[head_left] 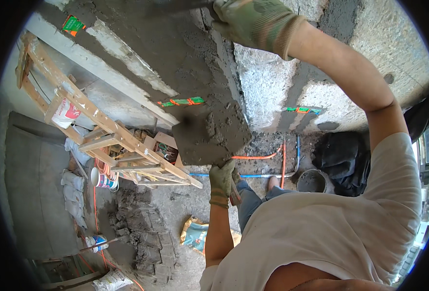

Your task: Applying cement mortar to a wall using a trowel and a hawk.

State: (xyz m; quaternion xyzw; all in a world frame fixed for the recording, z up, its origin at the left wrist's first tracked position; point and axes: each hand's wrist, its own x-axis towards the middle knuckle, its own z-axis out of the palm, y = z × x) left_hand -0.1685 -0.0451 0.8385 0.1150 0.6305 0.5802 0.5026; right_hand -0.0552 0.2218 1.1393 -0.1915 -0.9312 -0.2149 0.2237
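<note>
My left hand (221, 180), in a green and tan knit glove, is closed at the near edge of a mortar board (187, 148). A wooden handle end (235, 195) shows beside that glove. Wet grey mortar (219, 123) lies in lumps on the board, which is close to the wall. Up at the top edge my right hand (258, 24), in a matching glove, is closed with the arm raised. From it a dark, blurred trowel blade (180, 6) runs left against the freshly mortared wall (161, 46); its handle is hidden in the glove.
A wooden stepladder (103, 121) leans at left, near an open carton (166, 145). A mortar heap (144, 233) and a printed sack (195, 235) lie on the floor. Orange pipe (284, 167) and blue pipe (260, 175) run below the wall, near a bucket (312, 181) and black sheeting (343, 157).
</note>
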